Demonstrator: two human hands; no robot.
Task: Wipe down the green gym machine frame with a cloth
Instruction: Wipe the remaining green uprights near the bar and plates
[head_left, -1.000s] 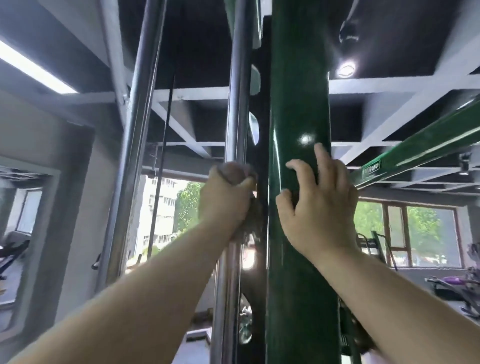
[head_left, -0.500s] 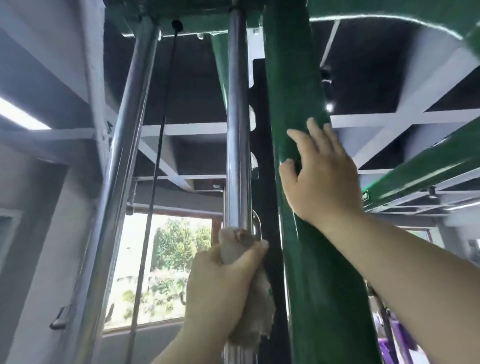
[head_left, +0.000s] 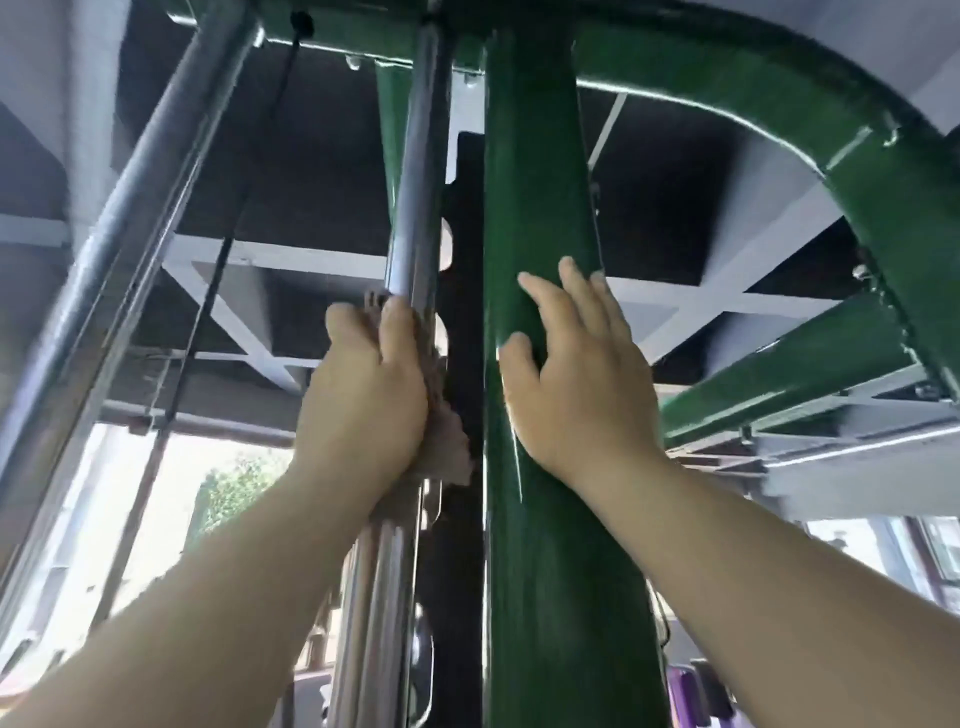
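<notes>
A thick green upright post (head_left: 540, 571) of the gym machine runs up the middle to a green top bar (head_left: 727, 78). Just left of it stands a chrome guide rod (head_left: 415, 182). My left hand (head_left: 363, 395) grips a brownish cloth (head_left: 447, 447) wrapped around that rod, with the cloth's loose end hanging below my palm. My right hand (head_left: 576, 379) rests on the green post, fingers spread and slightly curved against its right face.
A second chrome rod (head_left: 130, 218) slants up at the left beside a thin black cable (head_left: 228, 239). A black slotted plate (head_left: 467, 260) sits between rod and post. Green side beams (head_left: 789, 374) branch off to the right. Windows are behind, low down.
My left hand has slid the cloth up the chrome rod after a dip lower. My view has tilted upward, showing the green top bar. My right hand stays on the post.
</notes>
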